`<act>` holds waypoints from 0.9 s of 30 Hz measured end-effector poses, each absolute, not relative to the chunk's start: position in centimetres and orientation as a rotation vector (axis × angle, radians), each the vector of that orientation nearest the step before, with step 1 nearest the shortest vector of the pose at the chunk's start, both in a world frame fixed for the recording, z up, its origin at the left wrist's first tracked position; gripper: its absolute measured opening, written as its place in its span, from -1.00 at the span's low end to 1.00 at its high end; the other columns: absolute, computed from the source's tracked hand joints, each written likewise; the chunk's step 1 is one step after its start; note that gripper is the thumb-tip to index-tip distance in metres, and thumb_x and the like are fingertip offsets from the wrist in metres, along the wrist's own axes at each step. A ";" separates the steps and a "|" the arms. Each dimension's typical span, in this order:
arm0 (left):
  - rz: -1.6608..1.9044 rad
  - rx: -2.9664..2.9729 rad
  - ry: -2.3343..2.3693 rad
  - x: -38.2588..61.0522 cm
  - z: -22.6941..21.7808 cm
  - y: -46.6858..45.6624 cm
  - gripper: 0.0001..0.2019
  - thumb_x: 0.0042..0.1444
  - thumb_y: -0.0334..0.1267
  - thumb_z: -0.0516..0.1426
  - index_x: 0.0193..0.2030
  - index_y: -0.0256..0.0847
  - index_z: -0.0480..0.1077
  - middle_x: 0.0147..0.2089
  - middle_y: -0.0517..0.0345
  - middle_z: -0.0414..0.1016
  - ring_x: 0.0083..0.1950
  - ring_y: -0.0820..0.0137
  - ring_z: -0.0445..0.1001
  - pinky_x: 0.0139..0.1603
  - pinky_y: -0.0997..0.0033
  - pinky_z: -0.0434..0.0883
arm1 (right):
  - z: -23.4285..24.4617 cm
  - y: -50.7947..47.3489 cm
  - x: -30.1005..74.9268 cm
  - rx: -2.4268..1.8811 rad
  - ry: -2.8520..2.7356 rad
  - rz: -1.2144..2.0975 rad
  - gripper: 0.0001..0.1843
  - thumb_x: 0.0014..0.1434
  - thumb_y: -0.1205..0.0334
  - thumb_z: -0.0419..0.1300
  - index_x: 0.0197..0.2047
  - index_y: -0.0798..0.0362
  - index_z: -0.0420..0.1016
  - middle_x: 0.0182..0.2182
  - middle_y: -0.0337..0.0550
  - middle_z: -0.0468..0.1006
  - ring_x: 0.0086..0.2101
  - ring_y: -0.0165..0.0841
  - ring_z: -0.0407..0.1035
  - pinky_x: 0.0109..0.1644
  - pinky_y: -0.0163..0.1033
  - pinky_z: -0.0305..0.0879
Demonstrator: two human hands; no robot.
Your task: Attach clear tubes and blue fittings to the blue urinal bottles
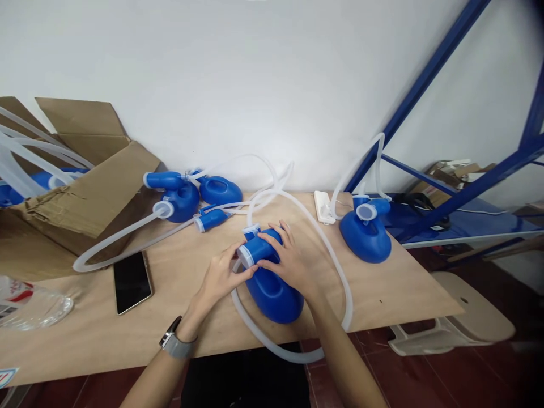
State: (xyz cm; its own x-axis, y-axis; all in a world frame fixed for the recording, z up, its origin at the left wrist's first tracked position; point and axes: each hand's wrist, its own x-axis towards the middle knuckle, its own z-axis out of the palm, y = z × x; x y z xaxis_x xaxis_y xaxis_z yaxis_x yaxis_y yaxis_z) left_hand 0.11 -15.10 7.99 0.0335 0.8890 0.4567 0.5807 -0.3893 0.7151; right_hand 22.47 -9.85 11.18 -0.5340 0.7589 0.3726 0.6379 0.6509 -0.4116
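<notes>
The left fingers (243, 256) and right fingers (278, 233) are clamped around the spout (258, 249) of a blue plastic bottle (274, 300) lying on the table (382, 300), encircled by a loop of clear tube (335, 260). Another blue bottle (365, 235) stands to the right.

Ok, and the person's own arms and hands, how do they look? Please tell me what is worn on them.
Both forearms are bare, with no sleeves or gloves in view. The left hand has a wristwatch with a wide grey strap and a dark case. No watch or band shows on the right hand or its wrist.
</notes>
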 end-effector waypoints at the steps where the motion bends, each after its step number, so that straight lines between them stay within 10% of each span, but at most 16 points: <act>1: 1.272 1.985 1.491 -0.2 8.0 -15.0 -0.42 0.12 0.05 0.33 0.24 -0.10 0.43 0.09 0.01 0.66 -0.08 0.17 0.70 0.01 0.16 0.64 | 11.0 -9.9 22.4 -1.081 -2.333 0.325 -0.18 0.20 -0.10 0.41 0.44 -0.21 0.26 0.46 -0.03 0.13 0.50 0.08 -0.24 0.49 0.29 0.01; 10: 1.509 1.697 1.601 -1.1 6.5 -16.3 -0.47 0.03 0.03 0.34 0.10 -0.17 0.48 -0.08 0.03 0.70 -0.22 0.21 0.70 -0.11 0.23 0.65 | 9.7 -10.1 24.2 -1.257 -2.204 0.532 -0.07 0.26 0.20 0.32 0.56 -0.23 -0.03 0.57 -0.03 -0.21 0.50 0.04 -0.13 0.43 0.21 0.16; 16: 1.509 1.506 1.532 -4.6 5.9 -17.3 -0.38 0.07 -0.03 0.34 0.24 -0.19 0.39 0.05 -0.06 0.62 -0.12 0.20 0.67 -0.12 0.24 0.63 | 8.8 -9.0 27.6 -1.395 -2.109 0.590 -0.33 0.39 0.17 0.14 0.51 -0.13 0.13 0.37 0.02 0.33 0.37 -0.09 0.21 0.45 0.14 0.16; 27: 1.676 1.326 1.450 -3.7 5.7 -17.0 -0.47 0.08 -0.08 0.30 0.19 -0.14 0.38 0.16 -0.08 0.52 -0.10 0.27 0.59 -0.20 0.36 0.55 | 8.9 -6.8 31.2 -1.298 -2.168 0.548 -0.50 0.36 0.23 0.11 0.33 -0.09 0.43 0.23 -0.06 0.52 0.22 -0.12 0.41 0.38 0.07 0.28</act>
State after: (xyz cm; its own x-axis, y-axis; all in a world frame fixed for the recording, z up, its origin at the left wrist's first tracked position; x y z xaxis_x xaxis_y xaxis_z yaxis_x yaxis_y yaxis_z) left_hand -3.68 -17.01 5.72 -0.3605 0.8769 0.3178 0.1884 -0.2652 0.9456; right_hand 31.16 -6.82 8.91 -0.3835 0.8903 0.2458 0.6667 0.4510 -0.5934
